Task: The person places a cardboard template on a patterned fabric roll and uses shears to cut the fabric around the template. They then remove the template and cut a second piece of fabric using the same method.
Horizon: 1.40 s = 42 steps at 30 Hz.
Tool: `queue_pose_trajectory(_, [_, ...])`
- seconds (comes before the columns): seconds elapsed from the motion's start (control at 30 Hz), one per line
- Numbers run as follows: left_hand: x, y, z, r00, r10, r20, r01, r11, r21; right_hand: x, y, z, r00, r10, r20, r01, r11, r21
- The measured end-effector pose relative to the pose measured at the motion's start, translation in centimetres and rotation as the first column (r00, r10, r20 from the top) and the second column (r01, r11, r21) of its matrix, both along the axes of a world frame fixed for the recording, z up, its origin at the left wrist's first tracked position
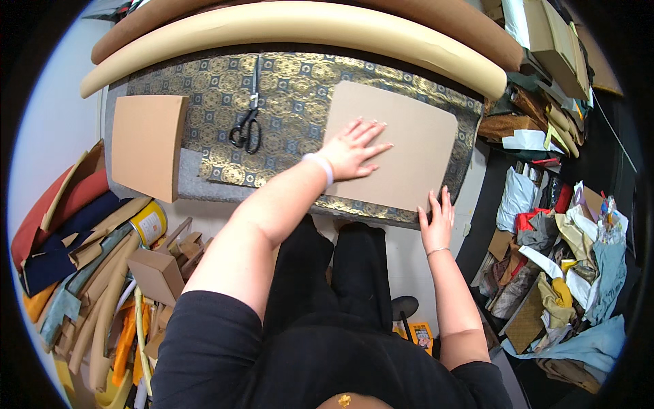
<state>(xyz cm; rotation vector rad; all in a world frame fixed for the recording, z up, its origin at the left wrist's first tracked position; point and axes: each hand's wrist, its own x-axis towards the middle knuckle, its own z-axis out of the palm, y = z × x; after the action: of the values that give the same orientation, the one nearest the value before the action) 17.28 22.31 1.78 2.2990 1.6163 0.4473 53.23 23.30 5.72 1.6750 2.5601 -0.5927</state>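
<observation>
My left hand (349, 150) lies flat with spread fingers on a greyish-beige board (415, 136) with rounded corners. The board rests on gold-and-dark patterned sheet material (221, 82) spread over the table. My right hand (438, 218) has its fingers apart and touches the board's lower right corner. Black-handled scissors (245, 129) lie on the patterned material to the left of the board, blades pointing away from me. Further left, a tan cardboard rectangle (146, 146) lies on the grey table surface.
Long cream (293, 31) and brown (443, 34) rolls line the table's far edge. Heaped offcuts (558, 266) fill the right side. At left are rolls and folded material (54, 218), a yellow can (148, 219) and a small carton (153, 276). A dark round-footed object (404, 307) stands below.
</observation>
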Motion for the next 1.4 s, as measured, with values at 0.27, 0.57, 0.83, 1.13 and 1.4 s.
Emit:
queue_pose_trajectory(0.27, [-0.4,0.2,-0.7,1.000,-0.028,0.009,0.029,0.993,-0.111,-25.9,1.5,7.0,0.845,-0.077,-0.529,0.031,0.995,-0.096])
queue_pose_trajectory(0.57, [0.6,-0.3,0.0,0.994,-0.053,-0.099,0.046,0.996,-0.073,-52.3,-1.3,3.0,0.850,0.493,0.186,-0.242,0.679,-0.694])
queue_pose_trajectory(0.83, [1.0,-0.1,-0.5,0.998,-0.021,-0.061,0.015,0.994,-0.109,-49.0,-0.9,2.5,0.961,0.190,0.203,-0.016,0.767,-0.642])
queue_pose_trajectory(1.13, [1.6,-0.1,0.0,0.994,-0.005,-0.109,-0.011,0.988,-0.152,-41.3,1.5,8.7,0.697,-0.715,-0.063,-0.207,-0.116,-0.971])
queue_pose_trajectory(1.4, [2.6,0.3,1.3,0.955,-0.031,-0.296,-0.012,0.990,-0.143,-19.5,-1.8,19.0,0.522,-0.814,-0.256,-0.279,0.121,-0.953])
